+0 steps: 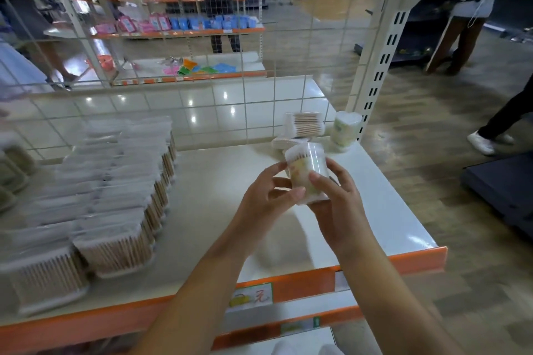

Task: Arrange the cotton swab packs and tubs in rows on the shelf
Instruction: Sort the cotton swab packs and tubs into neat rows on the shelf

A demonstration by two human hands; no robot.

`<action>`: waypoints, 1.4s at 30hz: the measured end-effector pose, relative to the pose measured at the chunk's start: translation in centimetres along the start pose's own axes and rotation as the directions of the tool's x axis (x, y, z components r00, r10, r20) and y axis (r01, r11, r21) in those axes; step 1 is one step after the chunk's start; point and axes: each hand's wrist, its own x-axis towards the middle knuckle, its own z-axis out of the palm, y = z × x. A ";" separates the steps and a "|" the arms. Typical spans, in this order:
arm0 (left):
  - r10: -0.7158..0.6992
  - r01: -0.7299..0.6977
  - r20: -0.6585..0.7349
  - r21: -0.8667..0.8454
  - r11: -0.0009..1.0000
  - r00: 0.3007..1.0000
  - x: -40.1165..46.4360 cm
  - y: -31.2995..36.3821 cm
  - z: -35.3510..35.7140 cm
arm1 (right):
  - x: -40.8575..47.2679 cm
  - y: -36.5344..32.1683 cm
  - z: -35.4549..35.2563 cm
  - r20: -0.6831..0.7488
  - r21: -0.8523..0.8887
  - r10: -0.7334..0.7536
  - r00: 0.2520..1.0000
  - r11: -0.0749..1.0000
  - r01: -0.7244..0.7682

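Two hands hold one round clear tub (306, 173) of cotton swabs above the white shelf (219, 210), toward its right half. The left hand (266, 196) grips the tub's left side, with its fingers curled around the wall and its thumb across the front. The right hand (336, 204) grasps the right side and the base, thumb pressed on the label. The tub is tilted, with its lid pointing up and away from the person. At the back right corner of the shelf, near the wire grid panel (202, 112), an upright tub (344, 130) stands beside a swab pack (304, 124) that leans over a flat pack (288, 142). On the left half of the shelf, rows of swab packs (115, 196) run from the front edge to the back, packed closely side by side. An orange rail (302, 282) with a price label (251, 297) lines the shelf's front edge.
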 end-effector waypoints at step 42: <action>0.343 0.110 -0.367 0.804 0.584 0.865 -10.2 3.5 -38.8 | -0.2 13.5 35.3 0.582 -0.744 -0.240 0.777 0.229 0.628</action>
